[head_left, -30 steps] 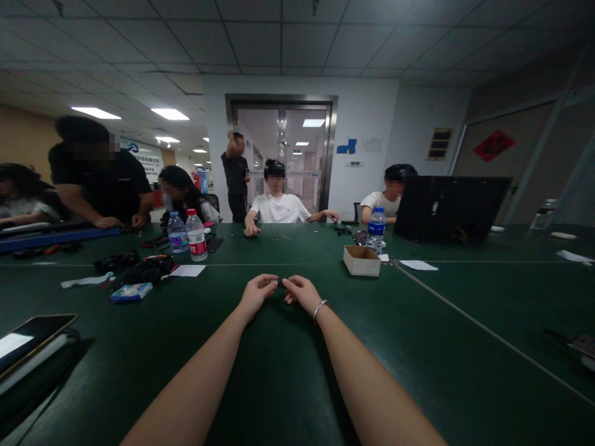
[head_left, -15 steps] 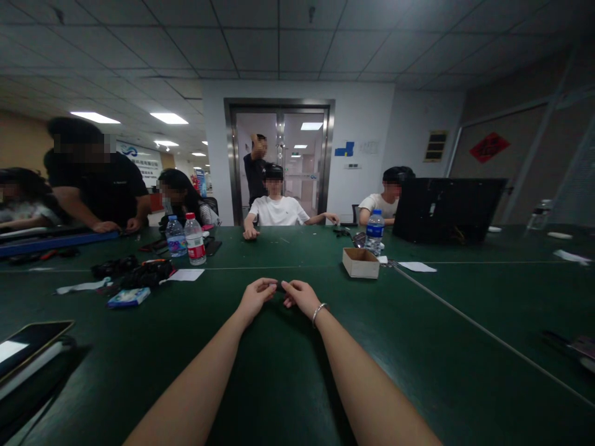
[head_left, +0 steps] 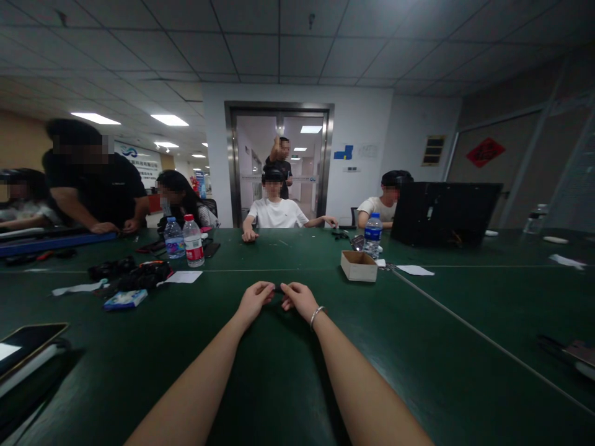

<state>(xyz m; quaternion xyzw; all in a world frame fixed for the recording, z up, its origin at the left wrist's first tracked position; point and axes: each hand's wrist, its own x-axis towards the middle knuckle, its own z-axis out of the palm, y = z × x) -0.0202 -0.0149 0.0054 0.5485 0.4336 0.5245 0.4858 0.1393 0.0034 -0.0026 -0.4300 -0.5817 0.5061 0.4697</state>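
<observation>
My left hand (head_left: 255,301) and my right hand (head_left: 300,300) meet over the middle of the green table (head_left: 283,378), fingertips close together. Between them is a small dark piece (head_left: 277,288), pinched at one end by each hand. It is too small to make out what kind of thing it is, and the fingers cover most of it. A silver bracelet (head_left: 317,316) circles my right wrist. Ahead and to the right of my hands sits a small open cardboard box (head_left: 359,267).
A blue-capped water bottle (head_left: 372,235) stands behind the box, near a black monitor (head_left: 444,214). To the left are two bottles, a red-capped one (head_left: 193,241) nearer, a tissue pack (head_left: 125,300), dark cables (head_left: 139,275) and a phone (head_left: 32,347). Several people sit or stand around the table.
The person by the glass door has moved to the right. My hands keep their pinch on the dark piece, almost unmoved. The view has shifted slightly.
</observation>
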